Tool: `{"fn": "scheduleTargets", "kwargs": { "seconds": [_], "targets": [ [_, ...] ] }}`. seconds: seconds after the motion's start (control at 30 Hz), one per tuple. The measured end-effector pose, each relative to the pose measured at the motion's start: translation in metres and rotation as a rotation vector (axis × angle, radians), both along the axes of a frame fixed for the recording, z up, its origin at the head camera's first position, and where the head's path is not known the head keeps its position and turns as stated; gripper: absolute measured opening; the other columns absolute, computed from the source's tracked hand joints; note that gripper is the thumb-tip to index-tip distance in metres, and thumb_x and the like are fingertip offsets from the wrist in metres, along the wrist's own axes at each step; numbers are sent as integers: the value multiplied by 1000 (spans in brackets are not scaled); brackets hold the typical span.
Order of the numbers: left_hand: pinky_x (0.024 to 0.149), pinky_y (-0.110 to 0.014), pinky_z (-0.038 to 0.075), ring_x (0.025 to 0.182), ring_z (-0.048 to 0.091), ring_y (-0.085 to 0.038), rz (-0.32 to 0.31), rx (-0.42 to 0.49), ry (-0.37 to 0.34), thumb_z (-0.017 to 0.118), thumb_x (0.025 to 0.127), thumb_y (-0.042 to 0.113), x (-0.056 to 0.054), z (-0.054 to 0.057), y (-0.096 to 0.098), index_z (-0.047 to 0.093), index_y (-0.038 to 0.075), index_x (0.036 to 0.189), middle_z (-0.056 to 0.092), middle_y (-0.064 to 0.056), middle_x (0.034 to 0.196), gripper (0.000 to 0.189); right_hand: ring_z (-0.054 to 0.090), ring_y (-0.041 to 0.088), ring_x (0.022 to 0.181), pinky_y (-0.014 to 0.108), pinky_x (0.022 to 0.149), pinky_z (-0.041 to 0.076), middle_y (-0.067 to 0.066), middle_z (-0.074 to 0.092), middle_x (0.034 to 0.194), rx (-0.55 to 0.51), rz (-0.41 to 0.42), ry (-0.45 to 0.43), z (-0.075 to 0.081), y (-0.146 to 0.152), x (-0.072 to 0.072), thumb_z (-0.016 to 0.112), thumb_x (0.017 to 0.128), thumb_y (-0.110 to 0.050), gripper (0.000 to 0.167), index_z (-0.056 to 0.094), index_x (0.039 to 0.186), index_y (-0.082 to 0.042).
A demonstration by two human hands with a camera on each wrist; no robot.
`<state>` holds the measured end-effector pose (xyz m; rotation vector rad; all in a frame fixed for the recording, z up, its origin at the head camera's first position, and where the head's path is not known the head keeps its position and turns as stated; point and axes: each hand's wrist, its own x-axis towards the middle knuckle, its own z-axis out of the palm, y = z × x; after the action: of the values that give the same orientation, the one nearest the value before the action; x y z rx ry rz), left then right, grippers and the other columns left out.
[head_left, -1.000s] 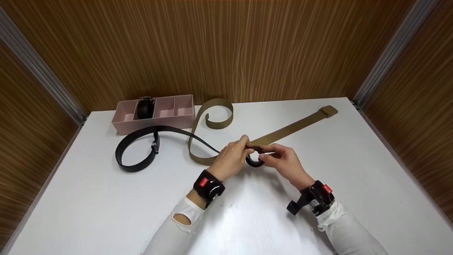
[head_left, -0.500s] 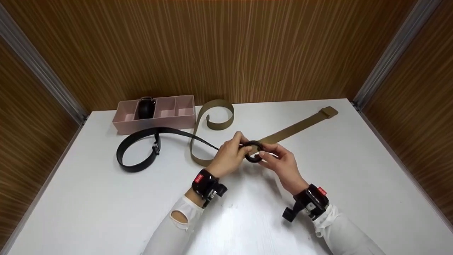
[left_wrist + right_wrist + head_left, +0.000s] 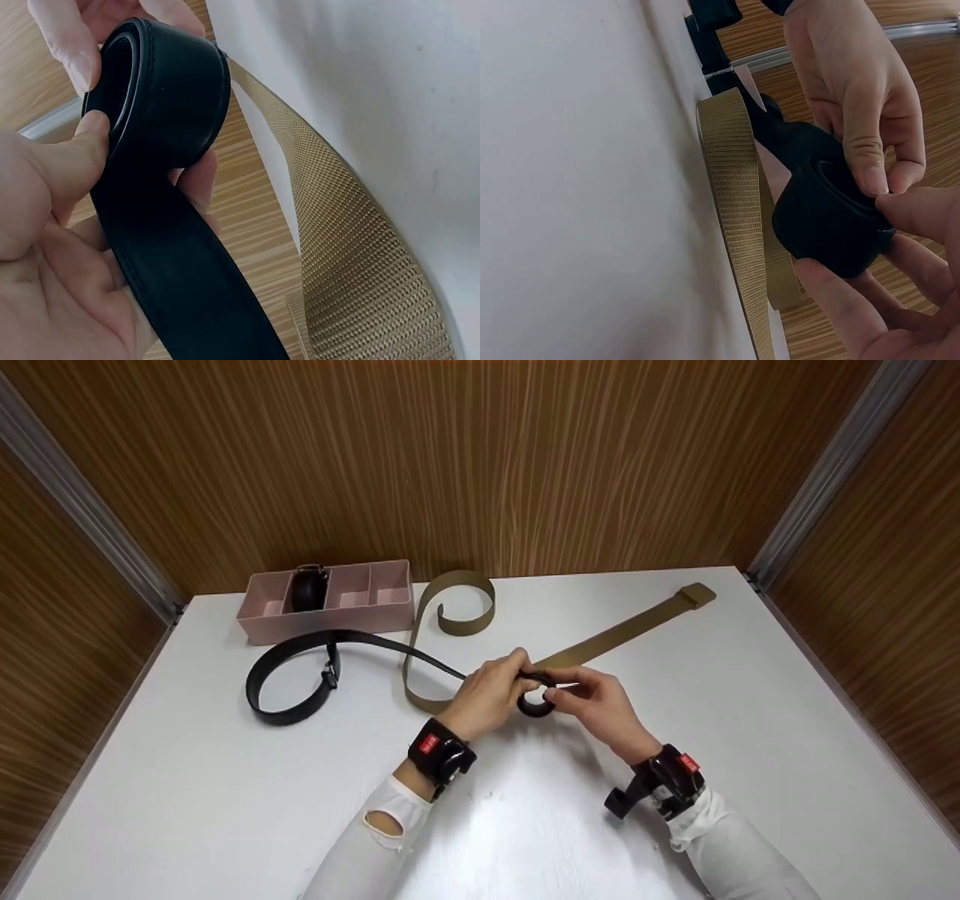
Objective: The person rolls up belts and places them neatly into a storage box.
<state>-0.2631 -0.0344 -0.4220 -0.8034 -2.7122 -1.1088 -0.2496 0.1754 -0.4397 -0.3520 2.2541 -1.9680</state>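
Enclosing the far and side edges: wood-grain panels (image 3: pixel 480 465), cut off by the picture's borders.
Table (image 3: pixel 225 795), white; near edge out of frame.
Tray (image 3: pixel 345 624), pink, four compartments in a row, far left of the table. Second compartment from left: one rolled black belt (image 3: pixel 307 591), on edge, metal fitting uppermost; its lower part is hidden by the front wall.
Webbing belt (image 3: pixel 619 631), tan, curled at one end, buckle (image 3: pixel 697 595) at the other; middle stretch concealed behind the hands in the head view.
Black belt (image 3: pixel 367 638), smooth, stitched along its edge; a loose loop before the tray, a strap crossing over the webbing belt, and a coil (image 3: pixel 184 90) between the two hands. Innermost turns too dark to count.
Left hand (image 3: pixel 486 697): grip clamped on coil and strap, thumb at the rim; some fingers hidden behind the strap.
Right hand (image 3: pixel 604 706): grip pinching the coil's opposite side.
Metal buckle (image 3: pixel 330 673) on the loop, detail indistinct.
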Motion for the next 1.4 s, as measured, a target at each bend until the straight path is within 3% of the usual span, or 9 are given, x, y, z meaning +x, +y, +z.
{"fn": "scheduleTargets", "kwargs": {
  "seconds": [0.27, 0.37, 0.5, 0.63, 0.77, 0.97, 1.07, 1.2, 1.4],
  "targets": [
    [74, -37, 50, 87, 64, -19, 28, 18, -81, 65, 105, 31, -2, 6, -7, 56, 10, 119, 72, -8, 104, 27, 73, 17, 95, 33, 85, 61, 19, 70, 120, -125, -74, -5, -1, -6, 2, 71, 97, 0, 34, 66, 129, 9],
    [83, -38, 52, 98, 68, -19, 3, 27, -130, 64, 106, 29, -3, 8, -12, 54, 10, 123, 72, -8, 110, 27, 73, 17, 97, 33, 85, 61, 15, 70, 119, -178, -114, -11, -3, -8, 3, 71, 97, 1, 34, 65, 129, 9],
    [98, -39, 51, 113, 67, -19, -47, 103, -169, 62, 106, 21, -5, 9, -14, 54, 9, 125, 71, -8, 122, 24, 72, 24, 102, 34, 83, 61, 14, 68, 119, -279, -174, -23, -6, -13, 6, 69, 96, 5, 33, 65, 128, 10],
    [92, -39, 51, 105, 67, -18, -59, 165, -151, 62, 106, 17, -6, 9, -13, 57, 8, 120, 72, -6, 117, 18, 71, 28, 105, 35, 85, 61, 14, 65, 120, -356, -190, -44, -8, -17, 7, 68, 96, 8, 33, 63, 128, 11],
    [84, -37, 51, 97, 66, -15, -40, 145, -123, 63, 104, 17, -5, 8, -12, 60, 9, 115, 74, -4, 112, 14, 71, 27, 106, 36, 88, 60, 15, 64, 124, -307, -150, -60, -6, -14, 5, 68, 96, 7, 34, 61, 129, 11],
    [74, -33, 48, 87, 61, -13, -62, 25, -78, 64, 103, 21, 0, 9, -10, 63, 12, 111, 75, -3, 104, 12, 71, 32, 108, 36, 87, 60, 17, 67, 128, -54, -8, -14, 1, -2, 0, 73, 97, -6, 36, 66, 132, 2],
    [72, -34, 48, 85, 60, -13, -75, -24, -70, 63, 104, 20, 2, 8, -8, 62, 12, 111, 74, -3, 103, 11, 72, 30, 107, 35, 87, 60, 17, 69, 128, 12, 48, -1, 3, 2, -1, 74, 97, -10, 36, 68, 132, -2],
    [74, -35, 49, 89, 63, -15, -62, -28, -66, 62, 105, 19, 1, 7, -7, 60, 12, 116, 75, -4, 110, 14, 73, 22, 104, 35, 87, 60, 19, 69, 126, -31, 35, -8, 2, 2, -1, 73, 98, -7, 37, 66, 133, 4],
    [78, -42, 52, 91, 67, -24, 33, -21, -50, 66, 104, 31, -2, 7, -9, 56, 11, 119, 74, -11, 108, 27, 72, 21, 100, 35, 86, 60, 19, 68, 121, -158, -87, -18, -1, -3, 1, 69, 98, 2, 36, 63, 132, 11]
  ]
}}
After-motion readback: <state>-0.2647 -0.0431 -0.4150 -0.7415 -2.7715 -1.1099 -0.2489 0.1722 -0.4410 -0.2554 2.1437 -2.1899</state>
